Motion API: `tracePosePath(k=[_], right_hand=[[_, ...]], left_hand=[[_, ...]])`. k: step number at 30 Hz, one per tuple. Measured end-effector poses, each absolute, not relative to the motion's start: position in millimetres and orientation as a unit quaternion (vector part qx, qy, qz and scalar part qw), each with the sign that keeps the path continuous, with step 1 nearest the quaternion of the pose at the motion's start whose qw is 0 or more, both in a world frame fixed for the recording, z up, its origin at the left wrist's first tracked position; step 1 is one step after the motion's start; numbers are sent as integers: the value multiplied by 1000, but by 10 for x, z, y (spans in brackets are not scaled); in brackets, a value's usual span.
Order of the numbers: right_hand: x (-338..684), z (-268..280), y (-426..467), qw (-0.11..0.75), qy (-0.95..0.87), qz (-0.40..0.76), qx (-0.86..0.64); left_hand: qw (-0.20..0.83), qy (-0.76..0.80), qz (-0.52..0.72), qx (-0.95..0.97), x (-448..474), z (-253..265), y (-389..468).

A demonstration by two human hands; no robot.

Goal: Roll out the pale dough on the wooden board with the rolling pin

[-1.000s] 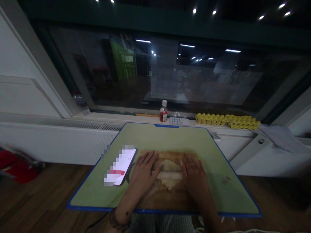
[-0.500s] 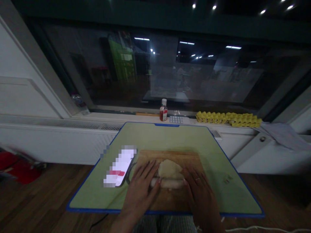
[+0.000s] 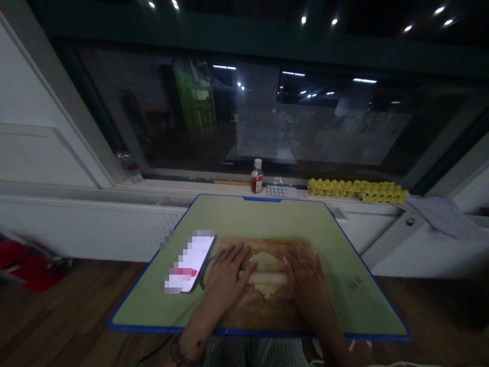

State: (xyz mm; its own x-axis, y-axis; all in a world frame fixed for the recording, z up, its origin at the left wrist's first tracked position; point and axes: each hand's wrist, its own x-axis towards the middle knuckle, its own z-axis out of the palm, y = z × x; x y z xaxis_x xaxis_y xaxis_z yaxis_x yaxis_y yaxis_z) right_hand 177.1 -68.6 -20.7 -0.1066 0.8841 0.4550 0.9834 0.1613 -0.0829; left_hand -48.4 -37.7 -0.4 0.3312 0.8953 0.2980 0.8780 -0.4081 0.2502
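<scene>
A pale rolling pin [image 3: 265,278] lies across a flattened piece of dough [image 3: 267,261] on a wooden cutting board [image 3: 263,318]. The dough shows on the far side of the pin and also on its near side. My left hand [image 3: 227,272] rests over the pin's left end, fingers stretched forward and thumb along the pin. Over the right end lies my right hand [image 3: 305,280], likewise with its fingers extended, a ring on one. Both palms press down on the pin, and its ends are hidden beneath them.
The cutting board sits on a green folding table [image 3: 153,311] with a blue edge. Left of the board lies a lit phone [image 3: 191,262]. On the windowsill stand a small red-labelled bottle [image 3: 257,177] and a yellow egg tray [image 3: 355,189]. A plastic bottle [image 3: 128,164] stands farther left.
Both hands have pushed the rolling pin forward, away from me, across the dough. More flattened dough now shows on the near side of the pin.
</scene>
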Motion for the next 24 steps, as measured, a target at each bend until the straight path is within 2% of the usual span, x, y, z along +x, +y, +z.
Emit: tracePosePath(k=[7,12,20,24], right_hand=[[1830,-320,-1039,233,-760,-128,-593],[1800,-297,-988,235,-756,-128,-597],[1726,-189,-553,232,-733,-124,-627],[1740,-212,-538,234,-733,-140,-624]], left_hand=[[7,492,210,845,-641,-110,-804],[-9,476,228,849,-673,-145,-777],[-3,558,189,808,-524,-59,-290],[-32,608,197,768,-461,-70,-305]])
